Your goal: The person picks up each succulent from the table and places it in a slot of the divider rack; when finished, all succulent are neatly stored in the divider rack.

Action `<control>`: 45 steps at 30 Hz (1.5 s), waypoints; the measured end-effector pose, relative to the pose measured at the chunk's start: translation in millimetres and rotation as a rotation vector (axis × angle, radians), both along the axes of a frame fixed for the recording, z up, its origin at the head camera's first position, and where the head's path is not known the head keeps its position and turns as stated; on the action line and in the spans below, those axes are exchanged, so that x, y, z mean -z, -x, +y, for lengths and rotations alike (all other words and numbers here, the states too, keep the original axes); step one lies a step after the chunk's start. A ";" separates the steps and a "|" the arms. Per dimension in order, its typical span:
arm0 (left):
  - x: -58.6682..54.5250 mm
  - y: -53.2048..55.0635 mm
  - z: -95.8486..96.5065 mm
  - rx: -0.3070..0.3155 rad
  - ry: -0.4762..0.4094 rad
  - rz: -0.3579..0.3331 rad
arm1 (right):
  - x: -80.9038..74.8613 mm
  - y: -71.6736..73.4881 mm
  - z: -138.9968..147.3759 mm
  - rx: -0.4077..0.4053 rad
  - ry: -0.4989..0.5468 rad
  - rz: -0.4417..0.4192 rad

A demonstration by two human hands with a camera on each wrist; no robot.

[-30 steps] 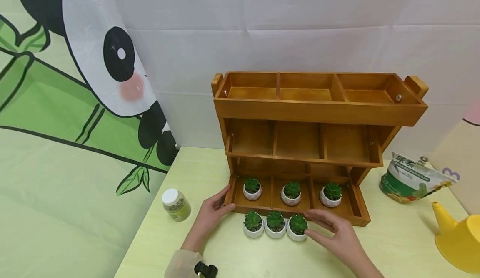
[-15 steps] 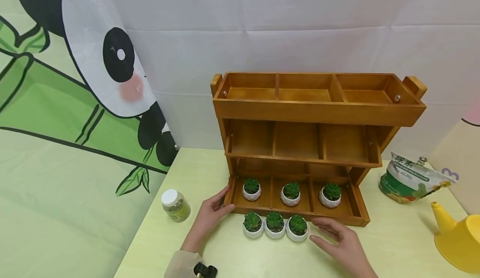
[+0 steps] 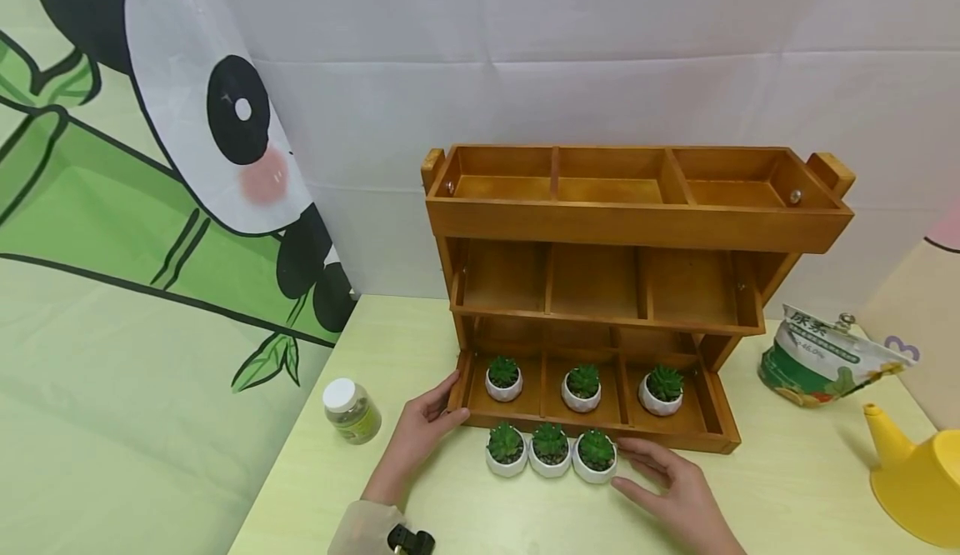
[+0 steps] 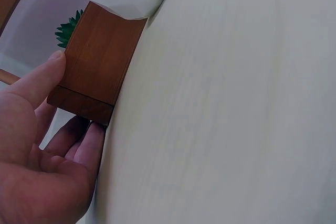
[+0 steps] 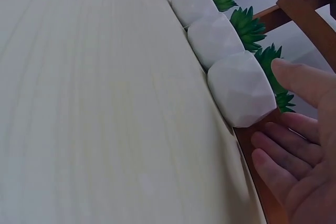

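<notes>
In the head view, a tiered wooden planter shelf point(image 3: 637, 226) stands on the table. Its bottom tray holds three small potted succulents, one per compartment: left point(image 3: 503, 377), middle point(image 3: 581, 387) and right point(image 3: 661, 389). Along the tray's front sit three more potted succulents in a touching row: left point(image 3: 506, 449), middle point(image 3: 551, 450) and right point(image 3: 595, 456). My left hand point(image 3: 422, 430) grips the tray's front left corner point(image 4: 84, 98), thumb on the front, fingers at the end. My right hand point(image 3: 675, 488) rests beside the row's right pot point(image 5: 242, 90), fingers relaxed, holding nothing.
A white-capped jar point(image 3: 352, 410) stands at the left. On the right are a clipped green-and-white bag point(image 3: 825, 359) and a yellow watering can point(image 3: 918, 484). A printed cloth point(image 3: 187, 330) hangs along the left side.
My right hand has drawn back to the right from the row's right pot, then come slightly left again. The left hand and the pots have stayed put.
</notes>
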State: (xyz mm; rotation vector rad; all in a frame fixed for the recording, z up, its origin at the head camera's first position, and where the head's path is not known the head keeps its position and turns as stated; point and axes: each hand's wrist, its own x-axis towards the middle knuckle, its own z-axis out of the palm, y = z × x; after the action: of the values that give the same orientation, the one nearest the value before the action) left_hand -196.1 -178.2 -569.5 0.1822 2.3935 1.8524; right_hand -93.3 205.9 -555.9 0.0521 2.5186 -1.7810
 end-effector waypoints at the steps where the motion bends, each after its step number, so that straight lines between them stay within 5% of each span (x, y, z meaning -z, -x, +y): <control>1: 0.0 0.1 0.0 0.000 0.000 0.001 | 0.3 0.5 -0.9 -0.005 0.001 -0.004; 15: 2.0 0.8 -0.8 0.003 -0.001 0.002 | 7.9 4.1 -14.8 0.005 0.011 0.052; 36: 1.8 0.8 -0.5 -0.001 -0.006 -0.005 | 2.9 4.5 -42.3 0.164 -0.303 0.102; 45: 1.9 0.6 -0.7 -0.002 -0.010 -0.005 | 7.2 5.7 -43.9 0.177 -0.318 0.154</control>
State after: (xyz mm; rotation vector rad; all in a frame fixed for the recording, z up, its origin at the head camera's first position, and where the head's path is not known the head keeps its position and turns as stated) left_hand -196.8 -179.0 -571.4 0.1758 2.3822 1.8633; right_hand -99.0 162.0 -563.1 0.1629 2.9710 -1.4682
